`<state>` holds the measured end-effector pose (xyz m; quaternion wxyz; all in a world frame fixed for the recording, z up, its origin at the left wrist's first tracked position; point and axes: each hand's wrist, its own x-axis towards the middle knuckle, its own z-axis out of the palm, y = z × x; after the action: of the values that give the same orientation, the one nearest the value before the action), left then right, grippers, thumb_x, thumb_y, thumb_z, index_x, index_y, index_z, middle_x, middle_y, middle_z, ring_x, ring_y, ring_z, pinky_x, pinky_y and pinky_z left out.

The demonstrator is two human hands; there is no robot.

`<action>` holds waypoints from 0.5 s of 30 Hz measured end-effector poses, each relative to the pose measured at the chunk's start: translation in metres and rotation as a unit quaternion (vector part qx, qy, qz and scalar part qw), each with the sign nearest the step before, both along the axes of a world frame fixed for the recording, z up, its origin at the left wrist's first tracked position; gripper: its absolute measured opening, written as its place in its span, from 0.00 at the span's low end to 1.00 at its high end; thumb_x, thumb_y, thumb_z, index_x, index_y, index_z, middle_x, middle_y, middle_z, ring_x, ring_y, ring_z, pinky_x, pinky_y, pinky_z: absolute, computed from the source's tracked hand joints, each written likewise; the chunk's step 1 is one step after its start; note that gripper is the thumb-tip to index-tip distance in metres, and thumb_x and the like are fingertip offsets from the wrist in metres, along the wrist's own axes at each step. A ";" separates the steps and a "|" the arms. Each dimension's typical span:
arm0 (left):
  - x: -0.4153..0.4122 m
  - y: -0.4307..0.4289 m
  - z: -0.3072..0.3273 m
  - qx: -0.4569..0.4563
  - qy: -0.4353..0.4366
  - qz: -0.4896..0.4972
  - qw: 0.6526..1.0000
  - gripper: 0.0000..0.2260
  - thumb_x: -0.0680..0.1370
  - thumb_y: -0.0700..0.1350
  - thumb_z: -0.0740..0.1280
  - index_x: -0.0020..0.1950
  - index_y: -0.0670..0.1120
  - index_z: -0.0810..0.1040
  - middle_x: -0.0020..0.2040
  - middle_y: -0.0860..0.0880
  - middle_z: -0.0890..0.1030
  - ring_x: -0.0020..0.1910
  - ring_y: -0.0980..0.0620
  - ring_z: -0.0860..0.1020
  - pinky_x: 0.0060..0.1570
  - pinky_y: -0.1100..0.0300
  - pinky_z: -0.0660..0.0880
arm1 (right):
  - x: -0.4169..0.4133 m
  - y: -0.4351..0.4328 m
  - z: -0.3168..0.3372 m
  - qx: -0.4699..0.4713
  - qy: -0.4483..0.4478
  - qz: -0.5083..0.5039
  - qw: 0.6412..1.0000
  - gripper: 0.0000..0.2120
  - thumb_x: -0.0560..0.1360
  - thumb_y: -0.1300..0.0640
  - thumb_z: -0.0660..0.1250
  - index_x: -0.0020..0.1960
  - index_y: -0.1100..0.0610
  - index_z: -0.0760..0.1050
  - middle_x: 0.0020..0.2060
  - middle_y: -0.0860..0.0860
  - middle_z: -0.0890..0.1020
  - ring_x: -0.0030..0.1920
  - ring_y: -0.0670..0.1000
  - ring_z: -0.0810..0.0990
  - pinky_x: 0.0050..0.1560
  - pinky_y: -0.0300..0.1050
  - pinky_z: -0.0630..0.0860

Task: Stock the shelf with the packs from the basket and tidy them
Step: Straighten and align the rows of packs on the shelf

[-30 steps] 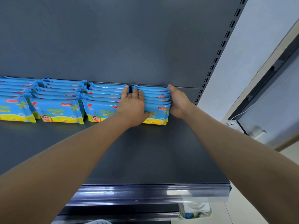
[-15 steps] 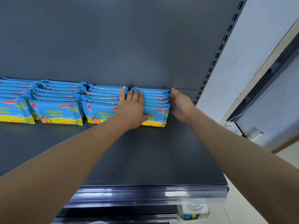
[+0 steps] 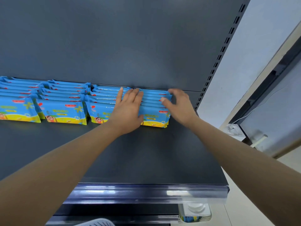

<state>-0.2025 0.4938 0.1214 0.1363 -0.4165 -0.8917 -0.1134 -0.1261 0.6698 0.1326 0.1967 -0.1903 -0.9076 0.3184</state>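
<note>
Several rows of blue and yellow packs stand against the back of the dark shelf (image 3: 146, 157). My left hand (image 3: 128, 110) lies flat with straight fingers over the tops of the third row (image 3: 99, 111) and the rightmost row (image 3: 154, 119). At the right end of that rightmost row is my right hand (image 3: 179, 106). Its thumb lies on the packs' tops and its fingers curl round their right edges. A pale basket rim (image 3: 96, 223) peeks in at the bottom edge.
Two more pack rows (image 3: 63, 113) (image 3: 16, 111) fill the shelf's left side. The slotted upright (image 3: 218, 59) bounds the shelf on the right, with a light wall beyond. A clear tub (image 3: 194, 212) sits on the level below.
My right hand has turned from lying flat against the row's right side to curling over its end, thumb on top. My left hand has shifted slightly right across the packs.
</note>
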 end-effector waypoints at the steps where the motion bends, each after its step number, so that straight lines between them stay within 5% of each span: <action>1: -0.001 -0.006 0.001 0.022 0.003 0.004 1.000 0.31 0.75 0.48 0.63 0.75 0.43 0.57 0.74 0.45 0.60 0.75 0.47 0.56 0.74 0.49 0.38 | 0.001 -0.004 -0.001 0.040 -0.017 0.024 0.999 0.26 0.75 0.46 0.64 0.68 0.58 0.68 0.66 0.52 0.71 0.70 0.54 0.64 0.71 0.49 0.62; 7: -0.023 -0.042 0.003 -0.066 -0.045 0.102 0.992 0.34 0.74 0.44 0.63 0.76 0.43 0.51 0.77 0.44 0.51 0.77 0.47 0.48 0.74 0.48 0.37 | 0.001 -0.021 -0.002 0.248 -0.170 0.089 0.949 0.33 0.76 0.43 0.63 0.75 0.54 0.55 0.76 0.52 0.54 0.77 0.56 0.44 0.76 0.56 0.43; 15: -0.035 -0.053 -0.001 -0.124 -0.068 0.112 0.984 0.30 0.79 0.48 0.59 0.77 0.44 0.48 0.77 0.45 0.53 0.77 0.47 0.50 0.75 0.47 0.40 | -0.004 -0.028 -0.004 0.299 -0.192 0.099 0.930 0.32 0.77 0.48 0.62 0.76 0.53 0.53 0.75 0.52 0.56 0.77 0.56 0.46 0.76 0.57 0.43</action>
<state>-0.2377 0.4411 0.1208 0.0346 -0.3188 -0.9471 -0.0135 -0.1301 0.6423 0.1286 0.0342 -0.0896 -0.9954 0.0078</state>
